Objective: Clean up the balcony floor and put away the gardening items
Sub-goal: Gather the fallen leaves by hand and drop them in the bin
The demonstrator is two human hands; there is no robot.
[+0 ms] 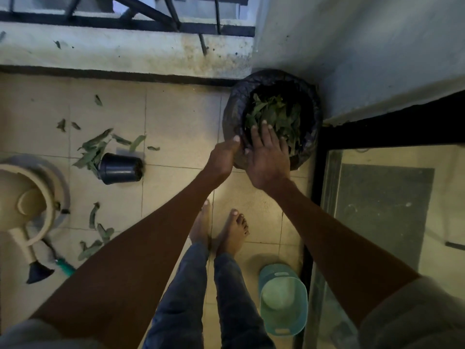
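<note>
The right hand (268,159) is spread flat, fingers straight and slightly apart, back of the hand up, reaching over the near rim of a black bag-lined bin (234,114); its fingertips lie at the edge of the green leaves (275,114) heaped inside. Just left of it, the left hand (224,156) is at the bin's near-left rim with the thumb lifted and its tip against the black liner; the other fingers are hidden, so whether they grip the rim cannot be told.

Beyond the hands the bin stands in the corner, against a stained low ledge (125,50) topped by a dark railing (151,23). To the right of the hands is a dark-framed glass door (377,210). Well to the left of the hands, more loose leaves (94,151) lie scattered on the tiled floor (181,117), around a small black plant pot (120,168) tipped on its side. Farther left is a beige watering can (22,197), with a green-handled tool (66,264) beside its spout. Below the hands are bare feet, and right of those a teal plastic basket (283,302) on the floor.
</note>
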